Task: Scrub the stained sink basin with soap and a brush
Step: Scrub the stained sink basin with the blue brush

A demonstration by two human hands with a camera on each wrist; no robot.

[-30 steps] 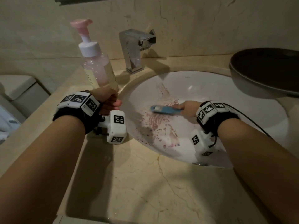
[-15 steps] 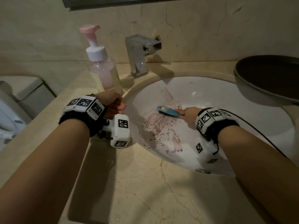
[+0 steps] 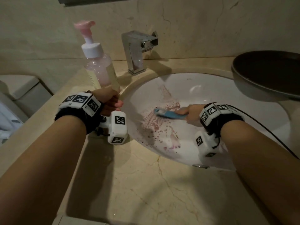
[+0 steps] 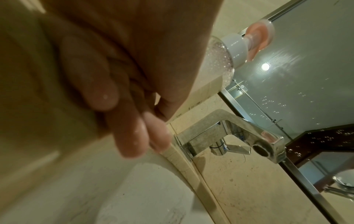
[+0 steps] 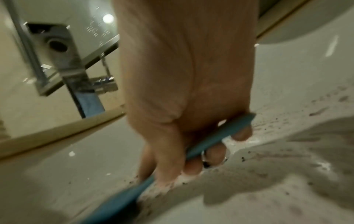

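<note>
I'm watching the right hand (image 3: 193, 112) wrapping its fingers (image 5: 214, 154) round the handle of the blue brush (image 3: 168, 114), thumb running along the top. Brush head is lying down in the white sink basin (image 3: 243, 143), resting on the reddish stain (image 3: 155, 125), which is smeared w/ pale foam over the basin's left side and trailing up toward the back wall. In the right wrist view I'm seeing dark specks scattered on the wet surface beside the fingers; that pic is blurring a bit.

Left hand (image 3: 110, 101) is gripping the lower part of the soap bottle (image 3: 102, 70), fingers curling round it, fingertips (image 4: 132, 136) showing below. Bottle is tilting slightly left, pink pump on top, pinkish liquid inside, and it's sitting over the beige marble counter (image 3: 146, 184) just beside the basin's left rim. Can't tell if its base is touching the counter; hand is covering it.

Chrome faucet (image 3: 138, 51) is standing behind the basin, near the bottle. Dark pan (image 3: 267, 73) is overhanging the basin's right edge. Both wrists are wearing marker-covered bands.
</note>
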